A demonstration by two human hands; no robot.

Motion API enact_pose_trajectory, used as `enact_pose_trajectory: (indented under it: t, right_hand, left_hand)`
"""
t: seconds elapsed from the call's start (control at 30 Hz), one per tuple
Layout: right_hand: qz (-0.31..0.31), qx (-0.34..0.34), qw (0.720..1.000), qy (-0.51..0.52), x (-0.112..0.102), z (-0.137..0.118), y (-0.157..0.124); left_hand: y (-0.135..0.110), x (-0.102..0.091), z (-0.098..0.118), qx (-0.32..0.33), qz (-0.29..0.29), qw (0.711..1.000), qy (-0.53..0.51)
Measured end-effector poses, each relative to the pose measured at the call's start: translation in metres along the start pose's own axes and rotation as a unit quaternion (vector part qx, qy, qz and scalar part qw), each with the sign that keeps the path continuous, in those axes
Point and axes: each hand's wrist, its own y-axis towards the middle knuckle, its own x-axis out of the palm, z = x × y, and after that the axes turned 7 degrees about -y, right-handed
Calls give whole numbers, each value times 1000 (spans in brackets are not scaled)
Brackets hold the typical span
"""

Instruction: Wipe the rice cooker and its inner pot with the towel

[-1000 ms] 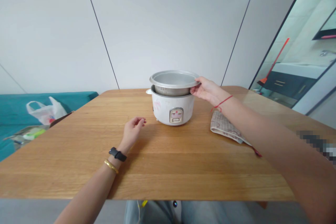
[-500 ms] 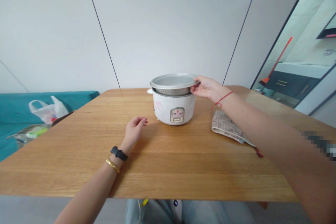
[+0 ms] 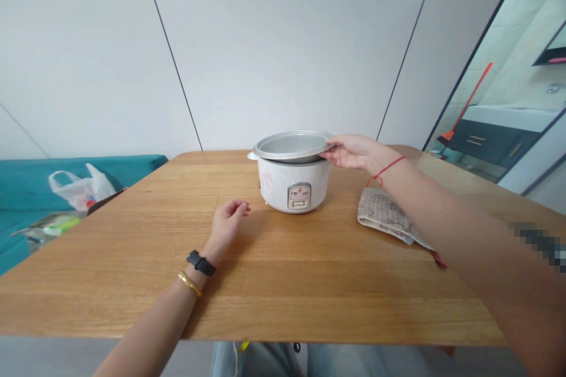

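A white rice cooker (image 3: 272,184) stands on the wooden table, its panel facing me. Its silver inner pot (image 3: 289,146) sits most of the way down in it, tilted, with the wide rim above the cooker's edge. My right hand (image 3: 351,151) grips the right side of that rim, thumb on top and fingers beneath. To the left and nearer me, my left hand (image 3: 227,221) rests on the tabletop with fingers curled in; nothing shows in them. A folded patterned cloth (image 3: 389,215) lies on the table below my right forearm.
The wooden table (image 3: 283,283) reaches back to a white panelled wall. At the left, a teal sofa (image 3: 128,168) bears a white plastic bag (image 3: 82,187) and other items. Through an opening at the right, a red-handled broom (image 3: 469,103) leans near a sink cabinet.
The inner pot has gone down deeper into the rice cooker, with my right hand lowering along with it on the rim. My left hand has stayed in place.
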Motion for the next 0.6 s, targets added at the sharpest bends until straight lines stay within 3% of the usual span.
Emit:
enact_pose_trajectory:
  t: [0.23, 0.33, 0.5, 0.6]
  right_hand:
    - [24, 11, 995, -101, -23, -1, -20]
    - [61, -13, 992, -111, -35, 10, -22]
    - [188, -90, 967, -147, -41, 63, -9]
    - [184, -112, 962, -168, -30, 105, 1]
  left_hand:
    - [-6, 7, -7, -8, -43, 999, 23]
    - [-7, 12, -12, -8, -67, 997, 33]
    - [11, 24, -7, -18, -93, 995, 21]
    - [29, 34, 7, -40, -99, 994, -6]
